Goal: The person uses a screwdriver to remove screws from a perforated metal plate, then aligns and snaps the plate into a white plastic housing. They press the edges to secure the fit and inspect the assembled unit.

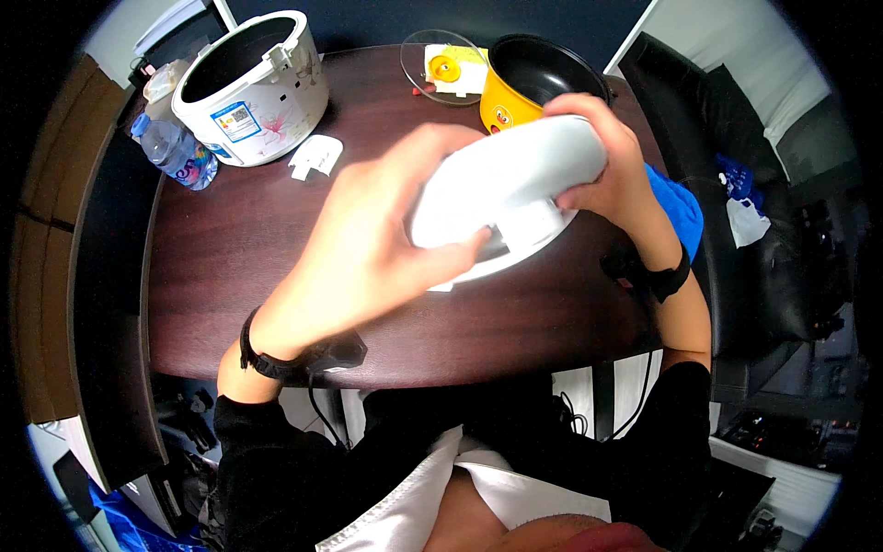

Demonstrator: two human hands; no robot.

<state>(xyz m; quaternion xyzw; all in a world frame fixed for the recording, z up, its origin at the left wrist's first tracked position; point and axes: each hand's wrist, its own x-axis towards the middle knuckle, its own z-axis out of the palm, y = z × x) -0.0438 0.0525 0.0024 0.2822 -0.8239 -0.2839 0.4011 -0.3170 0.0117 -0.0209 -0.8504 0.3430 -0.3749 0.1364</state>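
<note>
My left hand (368,225) and my right hand (614,166) hold a rounded white rice cooker lid (515,170) between them above the table. The lid is tilted, its rim toward me. My left fingers go behind its left side, with the thumb along the near edge. On the right, my fingers curl over the top and the thumb presses the near side. Motion blurs the lid and left hand a little. A white rice cooker body (303,97) with a flower print stands lidless at the far left. A small white plastic piece (317,155) lies beside it.
A yellow pot (506,103) with a black inside stands at the far right, beside a glass lid (414,69) with a yellow knob. A plastic bottle (179,152) leans by the cooker. A blue cloth (679,210) lies at the dark table's (230,239) right edge.
</note>
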